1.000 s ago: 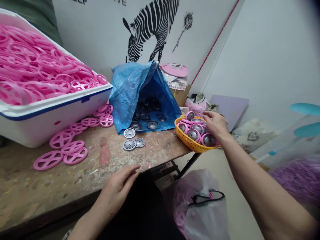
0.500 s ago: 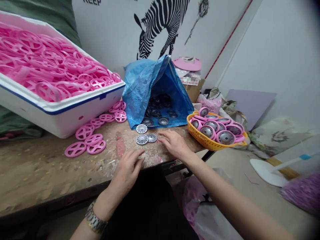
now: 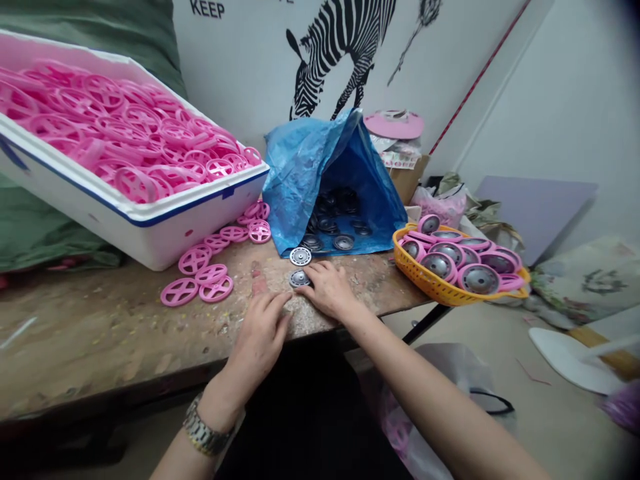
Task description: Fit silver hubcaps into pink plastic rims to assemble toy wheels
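Note:
On the worktable, my right hand (image 3: 327, 290) has its fingers and thumb around the right side of a grey toy hubcap (image 3: 299, 279) lying flat; the fingers hide part of it. Just behind lies another grey hubcap (image 3: 301, 256), by the mouth of a blue plastic bag (image 3: 287, 173). Inside the bag are several more hubcaps (image 3: 343, 242). My left hand (image 3: 261, 328) rests low over the table edge, loosely curved with thumb and fingers apart and nothing visible in it. Several loose pink spoked wheels (image 3: 216, 289) lie to its left.
A white foam box (image 3: 165, 233) heaped with pink wheels (image 3: 135, 127) stands at the left. An orange basket (image 3: 425, 283) at the table's right end holds pink wheels with grey hubcaps fitted (image 3: 477, 279). The wooden table's front edge (image 3: 210, 367) runs close to my body.
My right hand has moved left onto the hubcaps and closed round one, covering part of the pair. My left hand has barely moved. The camera view has shifted left.

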`<state>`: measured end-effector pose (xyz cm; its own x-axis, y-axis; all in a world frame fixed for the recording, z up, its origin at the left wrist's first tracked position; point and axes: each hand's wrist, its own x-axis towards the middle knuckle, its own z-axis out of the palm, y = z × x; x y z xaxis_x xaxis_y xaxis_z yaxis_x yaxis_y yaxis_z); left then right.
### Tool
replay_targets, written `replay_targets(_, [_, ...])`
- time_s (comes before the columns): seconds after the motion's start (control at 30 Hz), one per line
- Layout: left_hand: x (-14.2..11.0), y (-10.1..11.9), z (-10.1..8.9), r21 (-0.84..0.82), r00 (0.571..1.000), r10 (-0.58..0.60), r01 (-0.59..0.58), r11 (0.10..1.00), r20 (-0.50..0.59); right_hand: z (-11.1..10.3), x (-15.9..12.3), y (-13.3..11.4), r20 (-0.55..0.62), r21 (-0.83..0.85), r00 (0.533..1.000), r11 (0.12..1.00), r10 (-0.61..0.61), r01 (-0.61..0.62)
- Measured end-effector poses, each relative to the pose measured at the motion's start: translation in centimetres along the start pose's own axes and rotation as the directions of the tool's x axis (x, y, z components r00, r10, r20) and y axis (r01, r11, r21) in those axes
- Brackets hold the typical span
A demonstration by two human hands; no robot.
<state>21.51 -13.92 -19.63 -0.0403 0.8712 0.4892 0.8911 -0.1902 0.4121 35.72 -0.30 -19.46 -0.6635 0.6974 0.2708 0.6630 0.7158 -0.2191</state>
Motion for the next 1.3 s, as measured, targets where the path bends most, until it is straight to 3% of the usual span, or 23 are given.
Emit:
replay_targets(0.2, [0.4, -3.5, -3.0, 0.263, 0.995, -0.039, 0.061, 0.963, -0.09, 0.3, 0.0, 0.5, -0.044, -0.027, 0.997, 0.998, -0.058, 0.057])
replay_targets(0.37, [0.9, -6.0, -4.9, 0.494, 0.984, -0.149, 0.177, 0.851, -0.096, -0.2, 0.0, 1.2, -0.056, -0.028, 0.997, 0.998, -0.054, 0.052])
replay_targets(0.47, [1.1, -7.0, -5.3, 0.613, 0.984, -0.165, 0.171, 0.771, -0.068, -0.2, -0.2, 1.4, -0.133, 0.067, 0.991, 0.997, -0.031, 0.04])
replay_targets(0.57, [1.5, -7.7, -5.3, 0.682, 0.97, -0.241, 0.194, 0.706, -0.026, -0.1, -0.7, 1.3, -0.243, 0.285, 0.969, 0.958, 0.037, 0.034])
replay_targets(0.7, [1.9, -8.2, -5.2, 0.698, 0.929, -0.37, 0.255, 0.67, 0.016, -0.2, -1.9, 0.8, -0.283, 0.578, 0.936, 0.816, 0.209, -0.008])
replay_targets(0.87, [2.4, -8.2, -5.3, 0.645, 0.937, -0.347, 0.25, 0.723, 0.026, -0.8, -3.5, 0.3, -0.206, 0.791, 0.912, 0.61, 0.355, -0.059])
replay_targets(1.1, [2.4, -6.1, -4.5, 0.397, 0.975, -0.207, 0.16, 0.904, 0.078, -1.7, -4.8, -0.3, -0.059, 0.928, 0.9, 0.356, 0.432, -0.11])
replay_targets(1.3, [2.6, -5.3, -2.8, 0.413, 0.977, -0.206, 0.169, 0.895, 0.047, -1.6, -5.8, -0.3, 0.104, 0.963, 0.888, 0.177, 0.449, -0.202])
